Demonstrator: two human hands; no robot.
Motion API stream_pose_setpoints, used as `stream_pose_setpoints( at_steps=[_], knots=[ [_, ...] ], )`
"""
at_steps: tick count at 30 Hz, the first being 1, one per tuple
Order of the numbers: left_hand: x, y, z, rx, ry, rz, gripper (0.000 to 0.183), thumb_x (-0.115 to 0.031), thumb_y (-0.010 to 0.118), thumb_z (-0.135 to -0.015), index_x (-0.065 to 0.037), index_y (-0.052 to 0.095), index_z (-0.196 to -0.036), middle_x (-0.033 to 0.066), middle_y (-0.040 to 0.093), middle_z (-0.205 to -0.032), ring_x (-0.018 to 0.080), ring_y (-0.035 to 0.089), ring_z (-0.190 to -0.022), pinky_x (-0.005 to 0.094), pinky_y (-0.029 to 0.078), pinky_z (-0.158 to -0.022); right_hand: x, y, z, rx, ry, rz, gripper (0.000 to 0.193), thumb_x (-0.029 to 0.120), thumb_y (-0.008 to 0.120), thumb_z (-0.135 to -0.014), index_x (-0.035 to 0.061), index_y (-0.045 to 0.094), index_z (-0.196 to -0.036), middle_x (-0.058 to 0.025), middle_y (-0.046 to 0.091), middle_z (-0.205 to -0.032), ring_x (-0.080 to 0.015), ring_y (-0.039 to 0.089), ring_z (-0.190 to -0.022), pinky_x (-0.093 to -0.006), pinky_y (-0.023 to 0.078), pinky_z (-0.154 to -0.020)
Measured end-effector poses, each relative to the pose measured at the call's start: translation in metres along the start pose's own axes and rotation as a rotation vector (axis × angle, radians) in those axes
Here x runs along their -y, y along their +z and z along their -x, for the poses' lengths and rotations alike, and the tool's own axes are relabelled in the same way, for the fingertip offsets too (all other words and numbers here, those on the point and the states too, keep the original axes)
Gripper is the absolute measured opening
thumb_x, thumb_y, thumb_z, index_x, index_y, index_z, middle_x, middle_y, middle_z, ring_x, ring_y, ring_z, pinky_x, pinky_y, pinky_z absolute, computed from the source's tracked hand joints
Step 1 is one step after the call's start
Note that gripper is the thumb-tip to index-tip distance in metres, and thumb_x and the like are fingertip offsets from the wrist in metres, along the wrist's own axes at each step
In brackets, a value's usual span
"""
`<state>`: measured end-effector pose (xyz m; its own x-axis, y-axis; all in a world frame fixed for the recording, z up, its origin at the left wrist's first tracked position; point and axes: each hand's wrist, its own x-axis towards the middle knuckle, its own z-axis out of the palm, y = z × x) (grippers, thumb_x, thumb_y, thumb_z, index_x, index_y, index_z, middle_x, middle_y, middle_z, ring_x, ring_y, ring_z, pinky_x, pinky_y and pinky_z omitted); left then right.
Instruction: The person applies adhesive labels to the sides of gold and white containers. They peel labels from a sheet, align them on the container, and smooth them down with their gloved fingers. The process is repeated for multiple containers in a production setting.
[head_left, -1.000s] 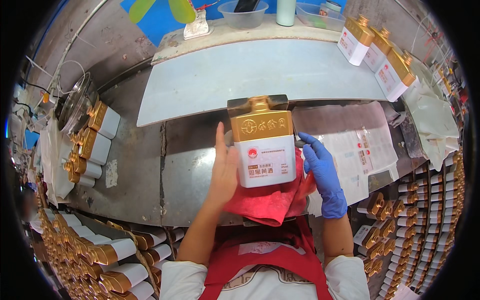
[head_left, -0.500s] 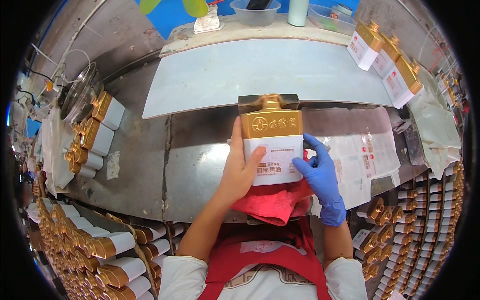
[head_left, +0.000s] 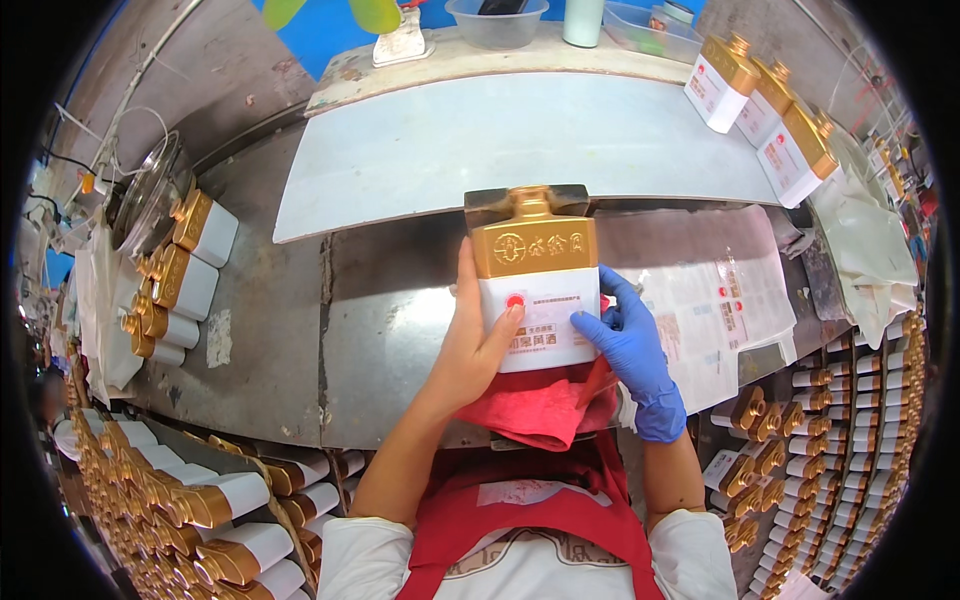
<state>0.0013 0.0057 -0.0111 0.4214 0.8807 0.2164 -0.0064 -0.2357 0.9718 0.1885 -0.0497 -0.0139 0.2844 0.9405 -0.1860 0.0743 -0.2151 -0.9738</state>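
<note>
Left hand [head_left: 468, 345] and right hand [head_left: 636, 345] clasp the bottle [head_left: 542, 282] by the worktop's [head_left: 260, 375] near edge. Looks stiff, slick; hold its sides.

Head view: left fisheye of head-worn pair. Looks steeply down from above near edge of desk [head_left: 390, 300], facing far edge. Close range: left hand [head_left: 476, 345], right hand [head_left: 632, 345] near mid-frame. Straight edges bend toward rim.

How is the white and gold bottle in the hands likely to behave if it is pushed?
The bottle would probably slide or tip rather than roll, since its sides look flat. It seems stiff: no dent shows around the bare left hand or gloved right hand. Its shiny gold top may be slippery.
</note>
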Motion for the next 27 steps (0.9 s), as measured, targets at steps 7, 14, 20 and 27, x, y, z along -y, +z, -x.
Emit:
stream_pose_setpoints(
  at_steps=[7, 14, 20, 27],
  knots=[
    [-0.003, 0.0, 0.0, -0.003, -0.006, 0.021, 0.076, -0.014, 0.049, -0.093, 0.008, -0.005, -0.143, 0.0219, 0.027, -0.142, 0.0273, 0.029, -0.13, 0.0338, 0.021, -0.108, 0.013, 0.004, 0.002, 0.011, -0.013, 0.097, 0.076, 0.02, 0.079, -0.07, 0.0034, 0.043, -0.135, 0.0045, 0.048, -0.067, -0.0028, 0.041, -0.058, -0.0189, 0.038, -0.053],
    [0.0, 0.0, -0.001, -0.001, -0.019, 0.005, 0.074, -0.015, 0.047, -0.094, 0.008, -0.003, -0.142, 0.0223, 0.028, -0.141, 0.0281, 0.03, -0.13, 0.0343, 0.02, -0.108, 0.009, 0.002, 0.002, 0.018, 0.003, 0.074, 0.075, 0.019, 0.078, -0.071, 0.0024, 0.043, -0.135, 0.0042, 0.049, -0.068, -0.003, 0.042, -0.059, -0.019, 0.038, -0.053],
    [-0.001, 0.002, -0.002, -0.018, 0.01, -0.072, 0.071, -0.015, 0.045, -0.095, 0.008, -0.002, -0.142, 0.0226, 0.028, -0.141, 0.0289, 0.029, -0.131, 0.0359, 0.018, -0.109, 0.008, 0.006, 0.001, 0.005, -0.002, 0.017, 0.07, 0.019, 0.076, -0.074, 0.002, 0.043, -0.134, 0.0041, 0.051, -0.071, -0.0025, 0.042, -0.06, -0.0184, 0.039, -0.054],
    [-0.002, 0.002, -0.002, -0.041, 0.008, -0.113, 0.073, -0.017, 0.046, -0.094, 0.009, -0.002, -0.142, 0.0239, 0.031, -0.14, 0.0297, 0.032, -0.129, 0.0351, 0.021, -0.108, 0.011, 0.003, 0.0, 0.015, 0.006, 0.083, 0.067, 0.02, 0.074, -0.076, 0.0011, 0.043, -0.133, 0.0002, 0.056, -0.077, -0.0037, 0.046, -0.062, -0.0199, 0.043, -0.058]
  ],
)
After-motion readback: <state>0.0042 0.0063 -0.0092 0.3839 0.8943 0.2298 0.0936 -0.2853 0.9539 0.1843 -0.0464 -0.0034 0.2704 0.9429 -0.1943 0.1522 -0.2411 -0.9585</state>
